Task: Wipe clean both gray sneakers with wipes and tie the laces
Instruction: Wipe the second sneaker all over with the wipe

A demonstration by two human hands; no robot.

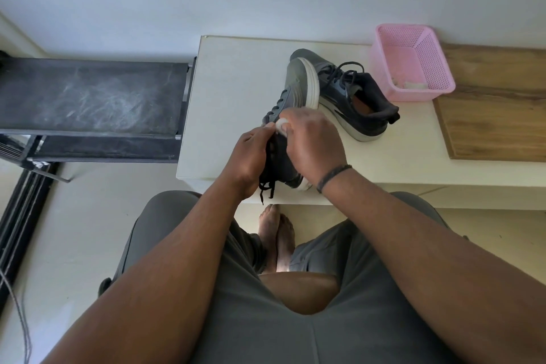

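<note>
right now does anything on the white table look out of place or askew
Yes. The near gray sneaker is tipped on its side, its toe propped against the far gray sneaker, held by the left hand while the right hand presses a white wipe on it. Its black laces dangle untied over the white table edge.

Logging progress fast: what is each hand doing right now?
Left hand: grips the near sneaker at its laces.
Right hand: pinches a white wipe.
</note>
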